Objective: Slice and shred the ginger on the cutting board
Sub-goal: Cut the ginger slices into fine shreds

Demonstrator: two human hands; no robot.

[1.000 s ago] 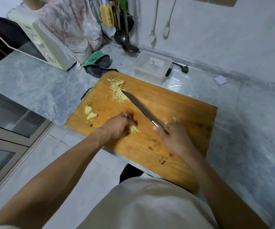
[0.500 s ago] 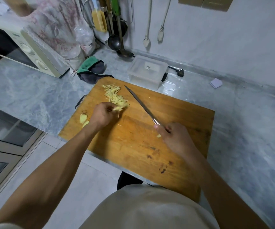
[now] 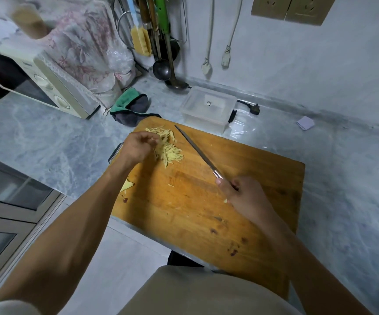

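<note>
Shredded ginger (image 3: 169, 148) just beside left hand (image 3: 138, 145), fingers seemingly loosely curled, right hand (image 3: 245, 196) gripping knife (image 3: 197, 151)

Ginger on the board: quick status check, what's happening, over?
Left hand at the shredded ginger pile, fingers curled. Right hand grips the knife, blade clear of the pile. Unshredded slice beside left forearm.

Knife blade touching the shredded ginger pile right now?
Apart. Head view shows bare cutting board between the knife blade and the shredded ginger pile.
</note>
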